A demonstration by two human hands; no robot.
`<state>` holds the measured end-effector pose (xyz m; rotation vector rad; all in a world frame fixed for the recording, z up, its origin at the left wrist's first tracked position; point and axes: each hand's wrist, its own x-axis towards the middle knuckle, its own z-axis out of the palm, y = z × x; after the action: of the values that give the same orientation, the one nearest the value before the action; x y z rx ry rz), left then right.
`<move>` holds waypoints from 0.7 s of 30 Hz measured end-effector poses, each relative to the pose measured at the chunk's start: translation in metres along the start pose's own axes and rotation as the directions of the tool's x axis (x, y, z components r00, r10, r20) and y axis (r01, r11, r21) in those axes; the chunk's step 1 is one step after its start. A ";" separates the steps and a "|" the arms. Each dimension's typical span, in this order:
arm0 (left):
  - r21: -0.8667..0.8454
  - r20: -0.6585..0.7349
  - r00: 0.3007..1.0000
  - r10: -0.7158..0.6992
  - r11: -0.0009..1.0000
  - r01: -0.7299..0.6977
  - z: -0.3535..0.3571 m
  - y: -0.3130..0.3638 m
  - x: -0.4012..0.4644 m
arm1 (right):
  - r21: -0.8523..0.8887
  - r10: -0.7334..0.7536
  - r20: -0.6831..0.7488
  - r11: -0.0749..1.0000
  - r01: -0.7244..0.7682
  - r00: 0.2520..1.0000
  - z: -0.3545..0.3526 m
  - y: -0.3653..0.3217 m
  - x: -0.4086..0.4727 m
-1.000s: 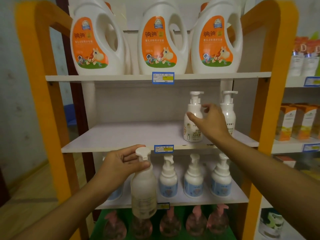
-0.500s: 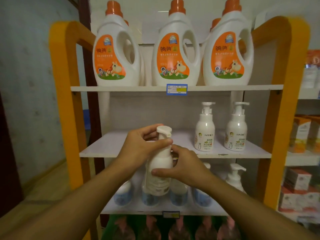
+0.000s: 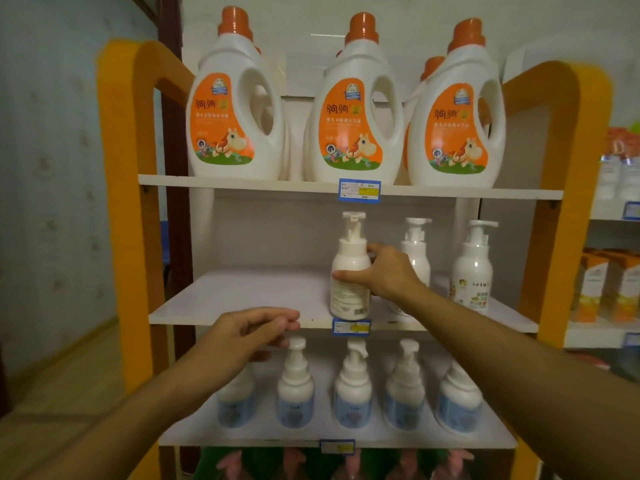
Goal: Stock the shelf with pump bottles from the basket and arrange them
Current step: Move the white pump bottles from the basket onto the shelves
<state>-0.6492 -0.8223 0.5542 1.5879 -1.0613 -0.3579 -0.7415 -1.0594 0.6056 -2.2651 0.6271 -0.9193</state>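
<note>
Your right hand point(image 3: 388, 271) grips the white plastic pump bottle point(image 3: 349, 271), thumb across its front, standing at the white middle shelf's point(image 3: 242, 299) front edge. Your left hand point(image 3: 249, 334) hovers empty, fingers relaxed.

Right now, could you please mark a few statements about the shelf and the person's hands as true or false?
1. The right hand grips a white plastic pump bottle on the white middle shelf. True.
2. The left hand holds a bottle. False: it holds nothing, fingers loosely curled by the shelf edge.
3. Three large white detergent jugs with orange caps stand on the top shelf. True.
4. The gripped bottle shows its front picture label. False: its back, with small print and a barcode, faces the camera.
5. The middle shelf is full. False: its left part is bare.
</note>
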 end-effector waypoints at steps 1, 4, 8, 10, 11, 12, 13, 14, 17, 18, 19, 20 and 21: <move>0.012 0.023 1.000 -0.009 1.000 0.009 0.000 -0.003 -0.001 | -0.020 0.016 -0.008 1.000 -0.016 1.000 0.003 0.002 0.004; 0.054 0.070 0.997 -0.013 0.999 0.009 -0.002 -0.014 -0.003 | -0.041 0.058 -0.031 0.997 -0.059 0.998 0.010 0.006 0.011; 0.082 0.098 0.995 -0.015 0.997 0.007 -0.002 -0.025 -0.004 | -0.058 0.137 -0.053 0.988 -0.140 0.989 0.021 0.009 0.018; 0.081 0.113 0.993 -0.015 0.997 0.006 -0.002 -0.029 -0.005 | -0.037 0.172 -0.047 0.984 -0.174 0.984 0.026 0.006 0.020; 0.076 0.122 0.992 -0.010 0.997 0.000 -0.002 -0.029 -0.006 | -0.006 0.181 -0.036 0.983 -0.181 0.983 0.027 0.005 0.021; 0.071 0.128 0.992 -0.003 0.997 -0.006 -0.004 -0.030 -0.006 | 0.033 0.180 -0.017 0.983 -0.179 0.984 0.027 0.003 0.022; 0.065 0.127 0.992 0.001 0.998 -0.010 -0.005 -0.031 -0.006 | 0.069 0.165 0.011 0.984 -0.165 0.986 0.025 0.000 0.021; 0.056 0.121 0.993 0.004 0.998 -0.011 -0.006 -0.032 -0.006 | 0.097 0.139 0.041 0.985 -0.143 0.989 0.024 -0.001 0.021; 0.022 0.090 0.996 -0.004 1.000 0.002 -0.005 -0.034 -0.005 | 0.118 0.105 0.061 0.987 -0.112 0.993 0.013 0.000 0.019; 0.018 0.087 0.996 -0.006 1.000 0.004 -0.003 -0.035 -0.004 | 0.121 0.104 0.043 0.987 -0.108 0.994 0.011 0.001 0.018; 0.019 0.091 0.996 -0.005 1.000 0.004 0.000 -0.035 -0.004 | 0.105 0.111 0.019 0.988 -0.112 0.994 0.010 0.002 0.018; 0.020 0.099 0.995 -0.005 1.000 0.003 0.003 -0.035 -0.004 | 0.085 0.119 -0.012 0.989 -0.118 0.993 0.011 0.002 0.019; 0.026 0.106 0.994 -0.006 1.000 0.003 0.005 -0.034 -0.003 | 0.051 0.130 -0.047 0.991 -0.127 0.990 0.013 0.003 0.020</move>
<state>-0.6398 -0.8246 0.5205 1.6087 -1.1475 -0.4379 -0.7194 -1.0694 0.6054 -2.1379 0.7557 -0.9200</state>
